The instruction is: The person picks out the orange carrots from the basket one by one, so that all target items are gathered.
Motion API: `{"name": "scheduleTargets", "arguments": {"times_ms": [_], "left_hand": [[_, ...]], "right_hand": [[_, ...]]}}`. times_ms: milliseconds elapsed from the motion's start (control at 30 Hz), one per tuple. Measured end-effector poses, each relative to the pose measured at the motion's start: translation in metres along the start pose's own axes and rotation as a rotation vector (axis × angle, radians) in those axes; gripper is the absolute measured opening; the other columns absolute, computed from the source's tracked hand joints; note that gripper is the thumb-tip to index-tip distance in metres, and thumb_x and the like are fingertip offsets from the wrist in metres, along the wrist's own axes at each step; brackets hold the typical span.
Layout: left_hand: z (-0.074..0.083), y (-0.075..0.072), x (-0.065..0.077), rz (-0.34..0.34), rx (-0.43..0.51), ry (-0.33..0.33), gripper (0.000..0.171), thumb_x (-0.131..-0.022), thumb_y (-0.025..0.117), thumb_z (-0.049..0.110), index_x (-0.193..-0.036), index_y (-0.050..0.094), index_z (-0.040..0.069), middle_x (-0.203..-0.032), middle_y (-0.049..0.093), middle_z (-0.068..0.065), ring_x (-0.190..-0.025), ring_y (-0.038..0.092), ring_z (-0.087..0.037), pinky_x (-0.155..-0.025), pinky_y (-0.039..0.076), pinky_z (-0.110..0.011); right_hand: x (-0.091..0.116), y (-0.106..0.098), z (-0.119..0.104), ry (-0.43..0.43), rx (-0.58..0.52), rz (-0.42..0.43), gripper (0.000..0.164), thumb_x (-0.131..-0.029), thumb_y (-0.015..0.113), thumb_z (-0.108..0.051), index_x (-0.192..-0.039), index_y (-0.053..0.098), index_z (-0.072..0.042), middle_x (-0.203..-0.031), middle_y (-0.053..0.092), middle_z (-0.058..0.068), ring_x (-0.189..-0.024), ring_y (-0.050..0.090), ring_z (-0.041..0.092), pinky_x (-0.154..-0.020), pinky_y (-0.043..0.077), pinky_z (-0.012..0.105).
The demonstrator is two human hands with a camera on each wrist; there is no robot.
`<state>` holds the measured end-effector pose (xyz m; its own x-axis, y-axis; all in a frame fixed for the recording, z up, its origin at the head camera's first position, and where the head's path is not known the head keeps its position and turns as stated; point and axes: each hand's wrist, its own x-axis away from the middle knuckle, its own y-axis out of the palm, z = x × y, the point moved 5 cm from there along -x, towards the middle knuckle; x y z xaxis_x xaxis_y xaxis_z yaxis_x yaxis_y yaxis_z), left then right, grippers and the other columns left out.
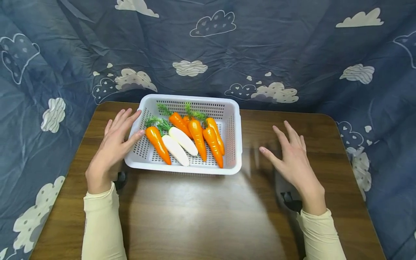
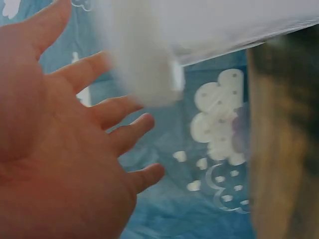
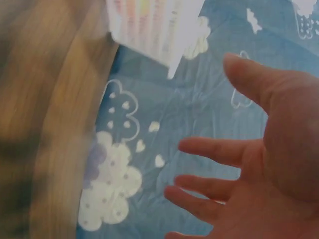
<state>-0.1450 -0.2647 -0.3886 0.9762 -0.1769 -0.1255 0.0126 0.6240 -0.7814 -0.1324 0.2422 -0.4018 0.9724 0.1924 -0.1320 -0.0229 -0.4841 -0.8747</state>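
A white plastic basket (image 1: 234,144) with slotted walls sits toward the back of the table. Inside it lie several orange carrots (image 1: 196,139) with green leafy tops, beside two white radishes (image 1: 176,150). The left hand (image 1: 113,146) is at the basket's left side, fingers spread and extended; whether it touches the rim I cannot tell. Off to the right of the basket, the right hand (image 1: 294,159) hovers over the table with its fingers apart, holding nothing. In the right wrist view, the basket (image 3: 144,40) stands some way from those fingers.
The brown wooden table (image 1: 195,213) has rounded back corners. A dark blue cloth (image 1: 276,43) with cloud prints hangs behind it and at both sides. Black wrist straps (image 1: 292,204) show under the cream sleeves (image 1: 320,231).
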Motion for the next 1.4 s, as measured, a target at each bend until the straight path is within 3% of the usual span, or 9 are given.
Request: {"name": "scheduleTargets", "arguments": {"times_ms": [300, 367, 500, 633, 700, 800, 967, 1167, 1400], "left_hand": [[-0.043, 0.016, -0.008, -0.002, 0.267, -0.125, 0.069, -0.104, 0.065, 0.033, -0.166, 0.034, 0.029, -0.175, 0.025, -0.012, -0.162, 0.015, -0.039, -0.123, 0.015, -0.072], [-0.051, 0.021, -0.009, 0.01, 0.346, -0.126, 0.068, -0.103, 0.067, 0.027, -0.164, 0.038, 0.029, -0.174, 0.025, -0.01, -0.162, 0.017, -0.038, -0.124, 0.016, -0.07], [-0.063, 0.034, -0.01, 0.039, 0.51, -0.066, 0.062, -0.101, 0.068, 0.013, -0.159, 0.048, 0.021, -0.171, 0.035, -0.008, -0.159, 0.028, -0.03, -0.127, 0.027, -0.046], [-0.07, 0.049, -0.012, 0.081, 0.78, 0.024, 0.057, -0.1, 0.059, -0.003, -0.155, 0.05, 0.006, -0.166, 0.044, -0.009, -0.148, 0.044, -0.027, -0.112, 0.044, -0.022], [-0.072, 0.055, -0.014, 0.104, 0.924, 0.077, 0.056, -0.098, 0.051, -0.008, -0.153, 0.049, -0.002, -0.162, 0.048, -0.01, -0.145, 0.046, -0.027, -0.109, 0.047, -0.023], [-0.075, 0.063, -0.018, 0.143, 1.057, 0.131, 0.058, -0.093, 0.045, -0.009, -0.151, 0.049, -0.006, -0.157, 0.054, -0.007, -0.146, 0.045, -0.028, -0.113, 0.044, -0.027], [-0.077, 0.067, -0.022, 0.186, 1.146, 0.143, 0.06, -0.089, 0.041, -0.006, -0.147, 0.055, -0.002, -0.152, 0.058, -0.004, -0.146, 0.043, -0.028, -0.115, 0.041, -0.028], [-0.078, 0.069, -0.022, 0.179, 1.169, 0.148, 0.061, -0.088, 0.041, -0.004, -0.145, 0.058, 0.004, -0.152, 0.057, -0.007, -0.145, 0.043, -0.028, -0.114, 0.042, -0.029], [-0.079, 0.071, -0.022, 0.178, 1.169, 0.129, 0.062, -0.086, 0.042, -0.001, -0.145, 0.059, 0.008, -0.151, 0.058, -0.003, -0.145, 0.044, -0.026, -0.113, 0.044, -0.029]], "right_hand": [[-0.004, 0.007, -0.025, -0.049, -0.019, -0.053, 0.079, -0.096, 0.074, -0.046, -0.157, 0.045, -0.006, -0.169, 0.029, 0.024, -0.154, 0.027, 0.05, -0.125, 0.01, 0.071], [-0.005, 0.009, -0.029, -0.045, -0.027, -0.065, 0.078, -0.096, 0.074, -0.046, -0.157, 0.046, -0.007, -0.17, 0.03, 0.023, -0.154, 0.028, 0.05, -0.123, 0.015, 0.072], [-0.003, 0.014, -0.037, -0.021, -0.039, -0.099, 0.076, -0.097, 0.074, -0.045, -0.158, 0.045, -0.01, -0.171, 0.029, 0.019, -0.154, 0.028, 0.048, -0.118, 0.026, 0.073], [0.003, 0.018, -0.041, 0.0, -0.062, -0.092, 0.075, -0.096, 0.076, -0.043, -0.157, 0.047, -0.012, -0.171, 0.031, 0.016, -0.154, 0.031, 0.044, -0.114, 0.034, 0.073], [0.006, 0.019, -0.042, 0.008, -0.074, -0.073, 0.074, -0.095, 0.077, -0.041, -0.156, 0.049, -0.011, -0.17, 0.033, 0.016, -0.153, 0.033, 0.043, -0.113, 0.035, 0.072], [0.007, 0.022, -0.043, -0.003, -0.084, -0.038, 0.071, -0.095, 0.078, -0.04, -0.153, 0.052, -0.01, -0.168, 0.036, 0.016, -0.152, 0.036, 0.042, -0.114, 0.036, 0.071], [0.005, 0.024, -0.048, -0.027, -0.092, -0.006, 0.068, -0.094, 0.08, -0.036, -0.151, 0.055, -0.009, -0.166, 0.041, 0.016, -0.15, 0.039, 0.041, -0.115, 0.036, 0.07], [0.003, 0.024, -0.055, -0.045, -0.111, 0.001, 0.066, -0.093, 0.08, -0.032, -0.15, 0.055, -0.008, -0.164, 0.043, 0.017, -0.148, 0.041, 0.042, -0.113, 0.036, 0.071], [-0.006, 0.024, -0.065, -0.05, -0.104, -0.033, 0.071, -0.095, 0.077, -0.039, -0.155, 0.05, -0.012, -0.164, 0.043, 0.015, -0.149, 0.041, 0.039, -0.115, 0.036, 0.069]]}}
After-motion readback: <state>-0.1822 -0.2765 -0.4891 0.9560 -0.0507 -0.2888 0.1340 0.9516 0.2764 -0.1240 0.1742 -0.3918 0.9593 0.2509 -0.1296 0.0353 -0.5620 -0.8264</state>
